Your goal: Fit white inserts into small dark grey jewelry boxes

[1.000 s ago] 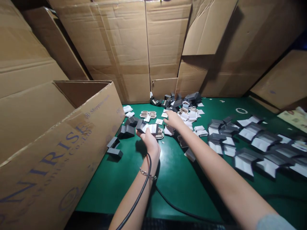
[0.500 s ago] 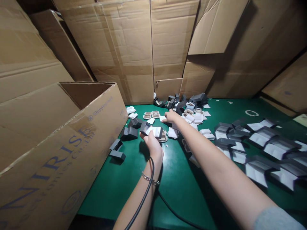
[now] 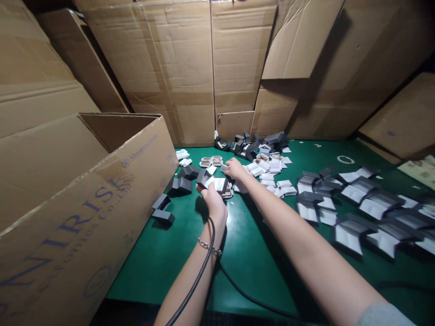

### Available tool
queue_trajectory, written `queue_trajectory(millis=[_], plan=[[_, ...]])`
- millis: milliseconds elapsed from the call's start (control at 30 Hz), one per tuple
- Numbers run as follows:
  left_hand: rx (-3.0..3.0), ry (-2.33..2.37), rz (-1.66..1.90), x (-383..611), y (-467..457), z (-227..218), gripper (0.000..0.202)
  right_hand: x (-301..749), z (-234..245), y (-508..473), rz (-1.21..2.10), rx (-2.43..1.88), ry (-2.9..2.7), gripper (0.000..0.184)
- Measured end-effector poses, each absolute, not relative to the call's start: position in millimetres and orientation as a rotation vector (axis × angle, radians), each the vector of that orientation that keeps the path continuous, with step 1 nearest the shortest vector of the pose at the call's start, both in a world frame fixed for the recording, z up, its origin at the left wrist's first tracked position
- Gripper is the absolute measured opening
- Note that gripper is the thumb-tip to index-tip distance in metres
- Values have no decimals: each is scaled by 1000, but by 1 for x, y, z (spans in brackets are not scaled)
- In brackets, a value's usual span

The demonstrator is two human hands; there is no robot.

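Note:
My left hand [image 3: 213, 199] is closed round a small black box [image 3: 203, 177], which lies open with its white lining facing up. Just beyond it my right hand [image 3: 235, 169] pinches a small white piece [image 3: 224, 168], whose exact kind I cannot make out. Two small beige trays [image 3: 211, 161] lie on the table to the left of my right fingers. Partly behind the held box is another beige piece [image 3: 228, 192]. White folded pieces [image 3: 260, 168] lie in a heap to the right of my right hand.
A large cardboard carton [image 3: 136, 181] stands open on the left. Black boxes [image 3: 180, 185] lie beside it, and more open ones [image 3: 377, 203] spread over the right of the green table [image 3: 190, 271]. Cardboard walls [image 3: 180, 68] close off the back. A black cable [image 3: 200, 276] runs along my left forearm.
My right hand has lifted slightly off the table and now has a small white piece between its fingers. My left hand still grips the open black box. The whole view has shifted a little.

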State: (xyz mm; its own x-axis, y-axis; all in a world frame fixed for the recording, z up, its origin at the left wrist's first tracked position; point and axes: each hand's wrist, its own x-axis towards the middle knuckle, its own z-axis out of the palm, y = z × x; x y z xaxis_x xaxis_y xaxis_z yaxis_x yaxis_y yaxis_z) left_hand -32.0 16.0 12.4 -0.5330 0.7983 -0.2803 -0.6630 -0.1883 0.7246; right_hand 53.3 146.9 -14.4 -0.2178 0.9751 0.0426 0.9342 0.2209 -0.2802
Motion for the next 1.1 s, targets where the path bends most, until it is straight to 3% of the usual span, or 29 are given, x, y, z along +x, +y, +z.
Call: queue_trajectory(millis=[333, 533, 767, 1100], plan=[[214, 1051, 1886, -32, 20, 5, 37, 43, -18, 118, 375, -1765, -2165, 19], [178, 1096, 1885, -36, 23, 2, 29, 59, 9, 115, 412, -1768, -2242, 28], [204, 1041, 1828, -32, 21, 0, 25, 71, 29, 106, 411, -1995, -2480, 16], [219, 1000, 1842, -28, 18, 5, 32, 53, 20, 96, 306, -1998, -2649, 32]])
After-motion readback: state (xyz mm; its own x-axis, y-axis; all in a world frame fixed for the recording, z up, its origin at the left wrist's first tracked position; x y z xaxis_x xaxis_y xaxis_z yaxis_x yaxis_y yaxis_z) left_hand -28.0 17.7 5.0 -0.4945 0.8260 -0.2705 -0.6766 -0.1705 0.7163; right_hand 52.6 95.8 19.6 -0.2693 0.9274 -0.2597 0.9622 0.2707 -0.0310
